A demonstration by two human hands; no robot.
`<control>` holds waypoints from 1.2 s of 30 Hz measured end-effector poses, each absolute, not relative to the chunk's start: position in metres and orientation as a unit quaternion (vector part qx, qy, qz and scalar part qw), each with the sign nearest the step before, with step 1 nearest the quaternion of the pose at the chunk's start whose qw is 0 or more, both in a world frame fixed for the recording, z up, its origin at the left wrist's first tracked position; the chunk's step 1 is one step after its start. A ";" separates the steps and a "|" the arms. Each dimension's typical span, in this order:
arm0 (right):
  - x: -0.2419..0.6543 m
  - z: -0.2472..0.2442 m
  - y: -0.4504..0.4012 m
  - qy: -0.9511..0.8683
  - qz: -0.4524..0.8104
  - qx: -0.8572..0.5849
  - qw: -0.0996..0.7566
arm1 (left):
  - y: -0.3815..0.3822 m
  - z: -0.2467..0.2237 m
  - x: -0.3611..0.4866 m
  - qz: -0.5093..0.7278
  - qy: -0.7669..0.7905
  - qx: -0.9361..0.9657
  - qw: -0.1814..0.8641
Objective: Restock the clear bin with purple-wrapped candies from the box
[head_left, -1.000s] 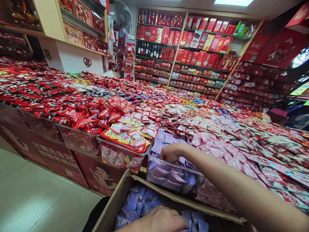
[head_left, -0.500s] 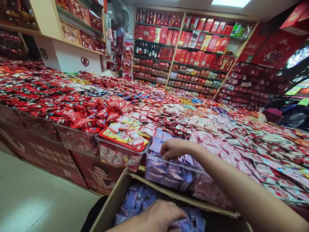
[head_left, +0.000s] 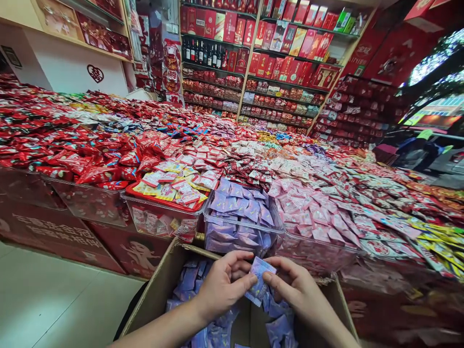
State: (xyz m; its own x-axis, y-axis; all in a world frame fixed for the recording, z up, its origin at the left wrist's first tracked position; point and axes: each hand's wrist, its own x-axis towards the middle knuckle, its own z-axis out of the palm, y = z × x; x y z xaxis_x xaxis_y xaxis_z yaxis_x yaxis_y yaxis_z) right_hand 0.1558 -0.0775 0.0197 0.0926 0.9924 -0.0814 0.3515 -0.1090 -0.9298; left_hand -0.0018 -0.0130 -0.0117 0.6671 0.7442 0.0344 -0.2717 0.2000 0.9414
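Observation:
Between my two hands is a small purple candy packet (head_left: 259,281) with crimped ends, tilted, above an open cardboard box (head_left: 159,285). My left hand (head_left: 230,282) pinches its left side between thumb and fingers. From the right, my right hand (head_left: 295,285) grips the opposite side, thumb on the front. Inside the box lie several more purple packets (head_left: 221,328), with bare cardboard showing in the middle. Just beyond the hands stands a clear plastic bin (head_left: 242,224), filled to the top with similar purple packets (head_left: 241,200).
Left of the purple bin is a bin with a red rim (head_left: 163,205) holding yellow and white packets. Pink packets (head_left: 313,210) fill the right side. Heaps of red packets (head_left: 94,159) spread further left. Shelves with boxes and bottles (head_left: 213,53) line the back. Tiled floor (head_left: 47,299) shows lower left.
My right hand has come back from the purple bin to above the box. My left hand has risen out of the box, and both now hold one packet. The view has shifted.

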 end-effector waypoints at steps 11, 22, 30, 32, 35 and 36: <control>0.151 -0.001 -0.078 -0.466 0.426 -0.585 0.509 | -0.015 -0.013 -0.001 0.306 0.201 0.548 0.752; 0.144 0.011 -0.088 -0.457 0.343 -0.584 0.577 | -0.010 -0.012 -0.004 0.218 0.196 0.596 0.748; 0.150 0.000 -0.089 -0.367 0.450 -0.569 0.582 | -0.013 -0.011 -0.001 0.269 0.243 0.586 0.725; 0.149 -0.001 -0.087 -0.369 0.467 -0.551 0.585 | -0.011 -0.010 -0.002 0.289 0.263 0.600 0.698; 0.144 -0.006 -0.085 -0.365 0.479 -0.523 0.602 | -0.009 -0.010 -0.003 0.286 0.279 0.657 0.639; 0.143 -0.009 -0.084 -0.364 0.483 -0.521 0.602 | -0.009 -0.010 -0.004 0.278 0.282 0.681 0.616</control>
State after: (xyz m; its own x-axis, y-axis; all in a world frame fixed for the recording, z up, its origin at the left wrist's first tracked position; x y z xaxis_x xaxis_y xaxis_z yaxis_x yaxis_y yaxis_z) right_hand 0.1432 -0.0844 -0.0087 0.2686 0.9610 -0.0658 -0.2026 -0.0105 -0.9792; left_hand -0.0035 -0.0088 -0.0097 0.6873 0.7258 0.0308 0.0412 -0.0813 0.9958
